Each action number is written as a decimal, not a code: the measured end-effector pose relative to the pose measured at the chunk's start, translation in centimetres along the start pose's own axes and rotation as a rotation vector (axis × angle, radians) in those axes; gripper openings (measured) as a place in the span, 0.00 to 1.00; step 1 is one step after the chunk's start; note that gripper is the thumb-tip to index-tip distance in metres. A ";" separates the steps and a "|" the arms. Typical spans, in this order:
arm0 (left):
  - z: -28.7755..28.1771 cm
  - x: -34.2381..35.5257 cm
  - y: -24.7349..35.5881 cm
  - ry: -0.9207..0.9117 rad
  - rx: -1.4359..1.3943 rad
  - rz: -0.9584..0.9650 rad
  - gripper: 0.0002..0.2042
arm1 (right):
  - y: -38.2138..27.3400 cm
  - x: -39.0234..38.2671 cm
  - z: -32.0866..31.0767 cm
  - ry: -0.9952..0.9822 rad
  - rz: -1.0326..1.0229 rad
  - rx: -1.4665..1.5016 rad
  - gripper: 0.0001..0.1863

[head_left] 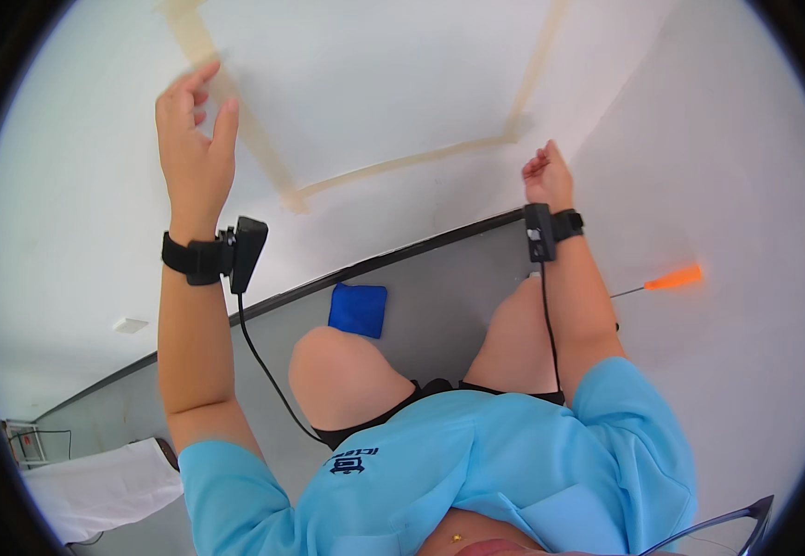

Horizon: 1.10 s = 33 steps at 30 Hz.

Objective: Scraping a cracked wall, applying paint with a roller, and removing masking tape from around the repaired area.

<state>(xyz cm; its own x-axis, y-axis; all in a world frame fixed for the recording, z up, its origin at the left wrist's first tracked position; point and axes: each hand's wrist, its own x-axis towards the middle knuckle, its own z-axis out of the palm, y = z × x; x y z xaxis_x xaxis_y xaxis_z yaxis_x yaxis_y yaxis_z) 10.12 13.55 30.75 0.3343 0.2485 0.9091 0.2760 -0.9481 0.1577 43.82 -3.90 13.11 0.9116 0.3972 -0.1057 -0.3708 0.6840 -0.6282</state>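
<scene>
Beige masking tape (402, 165) forms a bent-looking frame on the white wall (384, 83) in front of me. At the frame's left strip, my left hand (196, 139) is raised with its thumb apart from loosely bent fingers; nothing shows in it. My right hand (548, 176) is up by the frame's lower right corner, its fingers curled in toward the palm. Whether they hold something small is hidden. Each wrist wears a black strapped device with a cable.
On the grey floor by the black baseboard (402, 255) lies a blue cloth pouch (358, 309). An orange-handled tool (676, 277) with a thin shaft is right of my right forearm. A white wall plate (131, 325) and a white cloth (106, 491) are at left.
</scene>
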 end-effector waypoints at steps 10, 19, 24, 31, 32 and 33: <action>6.5 -4.6 -0.7 0.076 -0.804 -0.730 0.15 | 6.3 7.1 -1.7 0.084 -0.279 -0.652 0.18; 7.6 -9.3 -2.8 0.219 -0.775 -0.852 0.13 | 6.9 9.0 -2.8 -0.076 -0.413 -0.739 0.10; 7.7 -9.9 -3.6 0.091 -0.758 -0.915 0.11 | 6.0 7.5 -1.5 -0.095 -0.490 -0.841 0.07; 8.5 -10.4 -4.3 -0.018 -0.829 -0.963 0.12 | 5.1 5.2 -0.4 -0.139 -0.348 -0.614 0.05; 8.5 -10.5 -4.6 -0.034 -0.816 -0.966 0.12 | 5.2 5.2 -0.3 -0.128 -0.330 -0.586 0.05; 8.5 -10.7 -4.7 -0.057 -0.798 -0.994 0.13 | 5.2 5.1 -0.5 -0.160 -0.343 -0.584 0.05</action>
<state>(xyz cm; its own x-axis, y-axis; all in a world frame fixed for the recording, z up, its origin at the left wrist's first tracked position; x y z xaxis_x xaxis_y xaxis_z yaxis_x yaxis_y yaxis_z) 12.93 17.02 16.97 0.3400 0.9060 0.2520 -0.1804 -0.2002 0.9630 46.65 1.42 8.89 0.9064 0.3333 0.2593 0.1301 0.3638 -0.9224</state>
